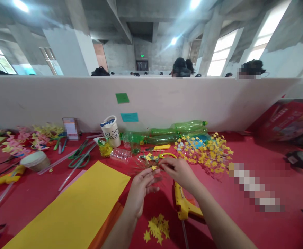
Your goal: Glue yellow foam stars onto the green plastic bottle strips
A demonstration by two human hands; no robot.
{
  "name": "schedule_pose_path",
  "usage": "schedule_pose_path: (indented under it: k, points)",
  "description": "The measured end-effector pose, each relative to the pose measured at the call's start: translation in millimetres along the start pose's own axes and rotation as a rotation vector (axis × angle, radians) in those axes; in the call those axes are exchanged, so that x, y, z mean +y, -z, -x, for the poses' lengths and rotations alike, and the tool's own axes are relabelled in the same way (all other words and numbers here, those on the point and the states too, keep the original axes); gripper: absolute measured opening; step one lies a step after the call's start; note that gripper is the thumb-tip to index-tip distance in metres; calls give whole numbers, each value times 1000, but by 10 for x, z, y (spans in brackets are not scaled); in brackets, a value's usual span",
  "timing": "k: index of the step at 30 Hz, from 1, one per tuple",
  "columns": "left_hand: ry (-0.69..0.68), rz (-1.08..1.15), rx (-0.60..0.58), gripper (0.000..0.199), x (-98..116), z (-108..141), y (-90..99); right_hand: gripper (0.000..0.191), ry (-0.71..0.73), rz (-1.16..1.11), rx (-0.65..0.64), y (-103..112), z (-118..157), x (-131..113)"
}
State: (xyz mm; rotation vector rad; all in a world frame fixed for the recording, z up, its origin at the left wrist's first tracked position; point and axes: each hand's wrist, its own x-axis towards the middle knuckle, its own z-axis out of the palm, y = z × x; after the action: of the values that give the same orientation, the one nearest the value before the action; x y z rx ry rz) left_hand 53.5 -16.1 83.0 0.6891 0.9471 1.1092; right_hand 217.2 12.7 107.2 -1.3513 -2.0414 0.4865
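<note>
My left hand is raised over the red table, thumb and index finger pinching a small yellow star. Close beside it, my right hand has its fingertips pressed together; whatever they hold is too small to make out. Just beyond the fingertips are more yellow stars on thin strands. Below my hands lies a pile of loose yellow stars. A yellow hot glue gun rests under my right forearm, a clear glue stick poking from it.
Left lies yellow paper, with green-handled scissors behind. A white cup, green plastic bottles and a yellow cutter stand or lie near the partition. Yellow star sprays spread at right; another glue gun lies far left.
</note>
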Motion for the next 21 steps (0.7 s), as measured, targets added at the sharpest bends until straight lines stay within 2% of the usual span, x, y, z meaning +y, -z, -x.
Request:
schedule_pose_path:
  k: [3, 8, 13, 17, 21]
  points:
    - [-5, 5, 0, 39, 1, -6, 5, 21, -1, 19, -4, -1, 7, 1]
    - [-5, -13, -10, 38, 3, -7, 5, 24, 53, 63, -85, -98, 24, -49]
    - [-8, -44, -31, 34, -2, -5, 2, 29, 17, 158, -112, -136, 34, -86]
    - [-6, -33, -22, 38, 4, -4, 5, 31, 10, 182, -98, -118, 29, -59]
    - [-19, -37, -9, 50, 49, 20, -2, 29, -11, 155, -24, -57, 12, -9]
